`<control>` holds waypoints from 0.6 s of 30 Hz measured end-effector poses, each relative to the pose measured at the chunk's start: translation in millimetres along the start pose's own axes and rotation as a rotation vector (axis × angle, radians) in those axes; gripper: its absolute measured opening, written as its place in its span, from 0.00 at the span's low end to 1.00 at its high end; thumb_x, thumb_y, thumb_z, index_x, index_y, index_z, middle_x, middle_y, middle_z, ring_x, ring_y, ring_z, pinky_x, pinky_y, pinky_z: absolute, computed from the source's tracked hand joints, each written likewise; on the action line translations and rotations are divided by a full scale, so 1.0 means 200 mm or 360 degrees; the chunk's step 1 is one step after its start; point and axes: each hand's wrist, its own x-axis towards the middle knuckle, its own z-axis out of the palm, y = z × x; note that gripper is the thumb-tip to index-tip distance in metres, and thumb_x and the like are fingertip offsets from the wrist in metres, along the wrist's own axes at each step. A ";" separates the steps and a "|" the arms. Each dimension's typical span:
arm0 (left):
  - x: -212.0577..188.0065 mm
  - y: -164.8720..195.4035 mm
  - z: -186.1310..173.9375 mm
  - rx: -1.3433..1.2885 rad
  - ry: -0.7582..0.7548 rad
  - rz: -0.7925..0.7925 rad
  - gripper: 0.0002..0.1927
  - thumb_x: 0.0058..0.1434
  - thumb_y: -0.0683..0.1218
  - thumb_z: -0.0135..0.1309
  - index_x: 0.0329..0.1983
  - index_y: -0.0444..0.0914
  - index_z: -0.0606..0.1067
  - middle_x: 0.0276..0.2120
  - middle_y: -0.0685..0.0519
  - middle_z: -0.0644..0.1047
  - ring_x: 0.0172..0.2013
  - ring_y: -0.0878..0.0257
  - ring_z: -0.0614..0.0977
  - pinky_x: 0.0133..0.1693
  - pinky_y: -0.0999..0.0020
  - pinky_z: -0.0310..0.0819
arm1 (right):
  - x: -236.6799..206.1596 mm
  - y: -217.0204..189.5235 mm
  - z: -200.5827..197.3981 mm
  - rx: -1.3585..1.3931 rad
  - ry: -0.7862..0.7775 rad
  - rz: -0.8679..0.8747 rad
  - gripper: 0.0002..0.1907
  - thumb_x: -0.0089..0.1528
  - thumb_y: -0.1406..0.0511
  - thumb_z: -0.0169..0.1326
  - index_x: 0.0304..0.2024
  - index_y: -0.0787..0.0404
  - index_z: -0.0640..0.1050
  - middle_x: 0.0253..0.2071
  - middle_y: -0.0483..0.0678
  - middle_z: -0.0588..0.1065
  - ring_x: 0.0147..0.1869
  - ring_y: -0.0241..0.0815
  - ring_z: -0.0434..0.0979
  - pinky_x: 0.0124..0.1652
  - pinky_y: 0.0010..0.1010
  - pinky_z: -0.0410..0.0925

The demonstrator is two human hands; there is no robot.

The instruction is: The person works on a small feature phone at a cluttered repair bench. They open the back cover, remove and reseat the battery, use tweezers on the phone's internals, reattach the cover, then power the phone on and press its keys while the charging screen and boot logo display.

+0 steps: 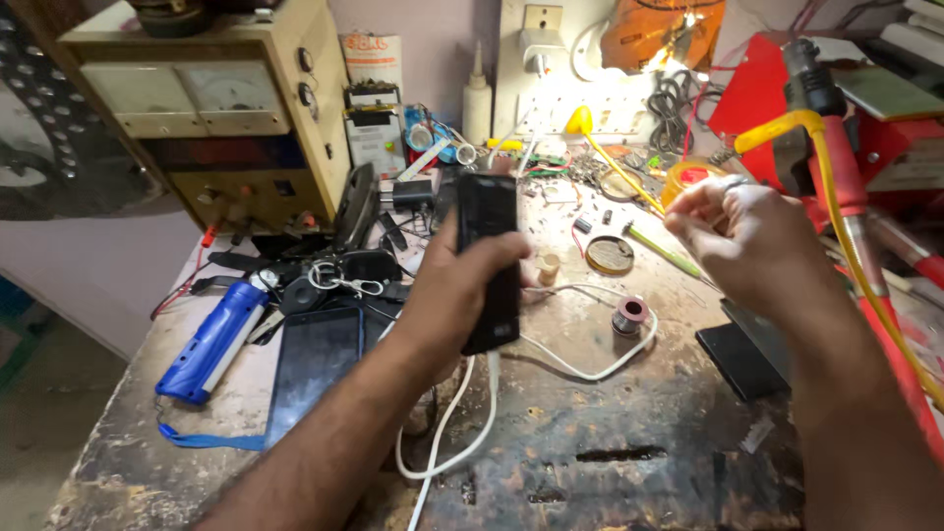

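We cannot see what the right hand (744, 231) pinches; its curled fingers (700, 218) hide it. Behind the left hand's (462, 285) fingers, the black phone (489, 258) is partly covered, perhaps showing its back. The frame's bottom edge cuts both forearms.

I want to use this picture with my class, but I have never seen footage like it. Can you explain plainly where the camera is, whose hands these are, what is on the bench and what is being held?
There is one picture, taken by a camera worn on a person's head and looking down at their own bare hands over a worn, stained workbench.

The left hand holds a slim black phone-like device upright. The right hand is raised with its fingers curled together; whether they pinch anything is too small to tell.

On the bench lie a dark flat tablet, a blue torch-shaped tool, a looping white cable, a small spool of solder wire and a round brass-coloured tin. A beige metered instrument box stands at the back left.
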 end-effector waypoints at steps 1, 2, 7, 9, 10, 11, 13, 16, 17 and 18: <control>0.01 -0.01 -0.01 -0.0185 -0.0024 -0.0034 0.23 0.66 0.44 0.52 0.65 0.47 0.66 0.38 0.49 0.74 0.33 0.61 0.79 0.36 0.63 0.79 | 0.02 0.03 -0.02 -0.0110 -0.0092 -0.0095 0.12 0.62 0.58 0.62 0.44 0.57 0.83 0.39 0.51 0.83 0.41 0.41 0.82 0.43 0.36 0.72; 0.02 -0.01 -0.01 -0.0368 -0.0048 -0.0068 0.18 0.66 0.45 0.50 0.59 0.41 0.67 0.38 0.49 0.73 0.34 0.62 0.79 0.38 0.64 0.79 | 0.03 0.05 -0.02 -0.0218 -0.0186 -0.0192 0.12 0.61 0.58 0.63 0.44 0.56 0.84 0.40 0.49 0.83 0.42 0.40 0.81 0.44 0.35 0.71; 0.01 -0.03 0.01 -0.0410 -0.0105 -0.0172 0.21 0.63 0.48 0.47 0.58 0.42 0.62 0.38 0.51 0.69 0.37 0.62 0.77 0.38 0.62 0.80 | 0.09 0.13 0.08 -0.0401 -0.0509 -0.0068 0.12 0.60 0.59 0.63 0.43 0.56 0.85 0.39 0.49 0.85 0.42 0.42 0.84 0.46 0.35 0.73; 0.01 -0.03 0.03 -0.0315 -0.0131 -0.0230 0.27 0.62 0.49 0.49 0.65 0.48 0.58 0.39 0.52 0.69 0.36 0.62 0.76 0.38 0.64 0.80 | 0.11 0.16 0.10 -0.0347 -0.0566 0.0020 0.12 0.60 0.60 0.62 0.44 0.57 0.85 0.39 0.50 0.86 0.42 0.43 0.84 0.45 0.36 0.74; 0.01 -0.03 0.05 -0.0236 -0.0174 -0.0131 0.28 0.64 0.50 0.52 0.65 0.44 0.57 0.42 0.52 0.70 0.39 0.65 0.76 0.41 0.66 0.78 | 0.12 0.17 0.11 -0.0319 -0.0518 -0.0039 0.12 0.60 0.60 0.63 0.43 0.56 0.85 0.38 0.50 0.85 0.40 0.43 0.84 0.45 0.35 0.74; 0.01 -0.02 0.06 -0.0157 -0.0217 -0.0034 0.30 0.66 0.51 0.54 0.66 0.41 0.56 0.45 0.51 0.71 0.42 0.67 0.76 0.44 0.69 0.77 | 0.13 0.17 0.11 -0.0290 -0.0472 -0.0097 0.12 0.59 0.59 0.64 0.43 0.56 0.85 0.38 0.50 0.85 0.39 0.42 0.84 0.44 0.34 0.73; 0.00 -0.01 0.09 -0.0034 -0.0217 0.0029 0.34 0.64 0.53 0.58 0.65 0.37 0.55 0.47 0.51 0.73 0.44 0.70 0.77 0.45 0.72 0.77 | 0.13 0.18 0.09 -0.0217 -0.0280 -0.0140 0.12 0.59 0.59 0.64 0.43 0.56 0.86 0.36 0.50 0.84 0.38 0.41 0.83 0.42 0.33 0.73; -0.02 0.01 0.12 0.0094 -0.0089 -0.0025 0.38 0.58 0.55 0.62 0.62 0.35 0.56 0.44 0.51 0.75 0.40 0.70 0.79 0.39 0.72 0.80 | 0.08 0.21 0.01 -0.0123 0.0077 -0.0197 0.12 0.60 0.59 0.63 0.42 0.57 0.86 0.35 0.50 0.83 0.37 0.39 0.82 0.40 0.34 0.72; -0.02 0.02 0.13 0.0142 -0.0049 -0.0008 0.38 0.57 0.55 0.63 0.62 0.34 0.57 0.42 0.51 0.75 0.38 0.69 0.78 0.37 0.72 0.79 | 0.04 0.22 -0.03 -0.0109 0.0150 -0.0283 0.12 0.61 0.60 0.63 0.43 0.58 0.86 0.35 0.51 0.82 0.37 0.40 0.82 0.40 0.35 0.72; -0.03 0.02 0.14 0.0191 -0.0009 0.0008 0.39 0.57 0.55 0.64 0.61 0.33 0.58 0.40 0.50 0.74 0.36 0.69 0.78 0.35 0.73 0.77 | 0.00 0.24 -0.07 -0.0095 0.0223 -0.0369 0.12 0.61 0.60 0.62 0.43 0.58 0.85 0.34 0.52 0.82 0.37 0.40 0.82 0.39 0.35 0.72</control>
